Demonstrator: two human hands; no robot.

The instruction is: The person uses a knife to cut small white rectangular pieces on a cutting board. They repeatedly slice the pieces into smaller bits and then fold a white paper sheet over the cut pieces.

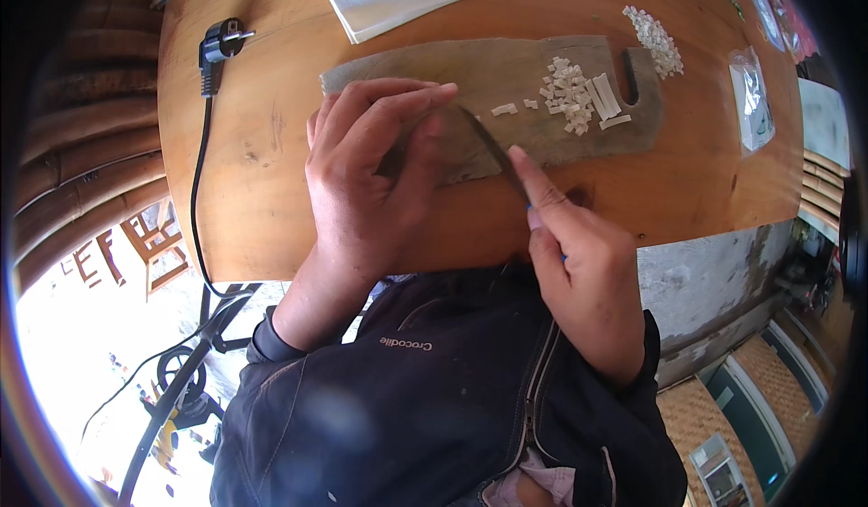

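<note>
Head view: My right hand (583, 258) is gripping the knife (499, 153), fingers closed round a handle showing bits of blue, index finger lying along it toward the blade. The knife is slanting up and leftward over the near part of the board (515, 64), its tip sitting near my left fingertips. My left hand (357, 164) is arching over the board's left part, fingers bent forward and thumb blurred beneath; I cannot tell whether it is pinching anything. A few white bits (504, 109) are lying right of the knife tip. Further right, a heap (567, 94) of white pieces is resting beside white strips (603, 98), near the board's notch. Beyond the board's far right corner, another pile (657, 42) is sitting on the table (262, 164).
</note>
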